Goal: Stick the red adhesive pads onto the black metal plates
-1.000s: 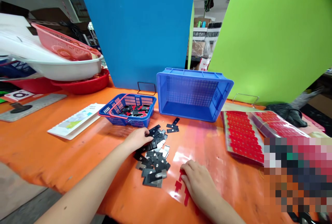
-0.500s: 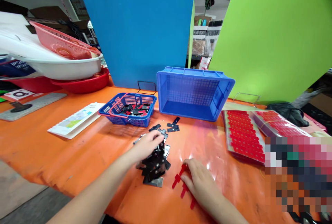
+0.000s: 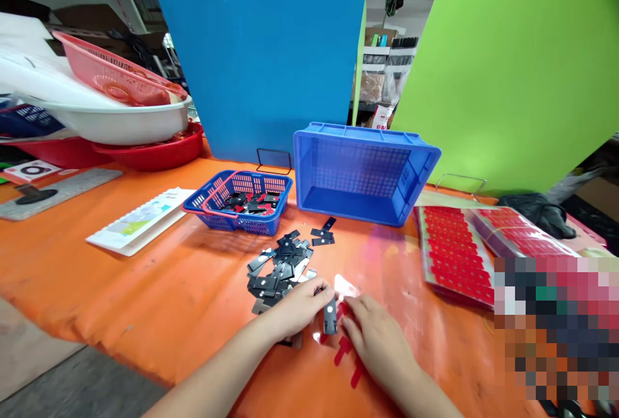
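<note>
My left hand point(image 3: 307, 305) pinches a small black flat plate point(image 3: 330, 317) with a light round spot, held upright just left of my right hand. My right hand point(image 3: 374, 334) is low over the table, its thumb and index finger closed on a red T-shaped plastic piece point(image 3: 341, 310), partly hidden. More red pieces point(image 3: 343, 348) lie under and beside its fingers. Left of my hands is a loose pile of black and silvery flat plates point(image 3: 280, 273), its near part covered by my left forearm. A few more black plates point(image 3: 323, 237) lie beyond the pile.
A blue basket point(image 3: 244, 223) of black and red parts sits beyond the pile. Beside it, a blue crate point(image 3: 348, 205) lies on its side. Sheets of red pieces point(image 3: 454, 247) are at right. A folded white card point(image 3: 140, 221) lies left; blue and green panels stand behind.
My left hand has moved from over the pile toward my right hand, with a black plate now in its fingers. My right hand has stayed nearly in place.
</note>
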`<action>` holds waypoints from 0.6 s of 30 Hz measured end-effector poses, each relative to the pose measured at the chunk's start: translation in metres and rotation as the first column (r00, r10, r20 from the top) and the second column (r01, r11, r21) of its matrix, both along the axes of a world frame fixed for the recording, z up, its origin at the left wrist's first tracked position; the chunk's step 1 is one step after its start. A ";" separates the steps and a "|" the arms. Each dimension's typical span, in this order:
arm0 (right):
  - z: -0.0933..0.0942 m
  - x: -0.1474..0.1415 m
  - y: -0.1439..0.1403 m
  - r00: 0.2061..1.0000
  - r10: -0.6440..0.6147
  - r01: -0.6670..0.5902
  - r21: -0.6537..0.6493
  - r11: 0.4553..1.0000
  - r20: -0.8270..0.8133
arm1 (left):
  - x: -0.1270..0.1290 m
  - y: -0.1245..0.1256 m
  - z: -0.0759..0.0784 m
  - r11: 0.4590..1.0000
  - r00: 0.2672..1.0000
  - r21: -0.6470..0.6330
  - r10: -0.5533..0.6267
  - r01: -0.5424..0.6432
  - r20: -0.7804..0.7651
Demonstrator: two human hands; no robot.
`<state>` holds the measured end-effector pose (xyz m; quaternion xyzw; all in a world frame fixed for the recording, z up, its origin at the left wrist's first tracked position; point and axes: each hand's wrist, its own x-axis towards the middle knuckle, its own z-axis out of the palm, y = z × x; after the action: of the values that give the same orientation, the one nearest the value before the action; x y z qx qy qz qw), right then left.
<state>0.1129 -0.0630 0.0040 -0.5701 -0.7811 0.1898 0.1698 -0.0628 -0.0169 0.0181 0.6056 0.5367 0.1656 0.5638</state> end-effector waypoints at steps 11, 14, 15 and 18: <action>0.002 -0.003 0.003 0.998 0.022 -0.020 0.032 0.999 -0.062 | 0.000 -0.006 0.003 0.996 0.999 0.080 -0.050 0.049 0.012; -0.002 -0.002 0.004 0.994 0.000 0.002 0.018 1.000 -0.110 | -0.001 -0.006 -0.001 0.997 0.999 0.068 -0.035 0.035 0.000; -0.003 -0.002 0.004 0.993 -0.023 0.025 0.016 1.000 -0.120 | -0.002 -0.006 -0.002 0.998 1.000 0.053 -0.031 0.031 -0.005; -0.005 0.001 0.003 0.995 -0.046 0.049 0.027 0.998 -0.093 | -0.003 -0.005 -0.007 0.999 0.999 0.029 -0.033 0.033 -0.010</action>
<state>0.1134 -0.0596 -0.0012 -0.5765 -0.7614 0.2003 0.2187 -0.0656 -0.0220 0.0114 0.6232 0.5268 0.1614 0.5551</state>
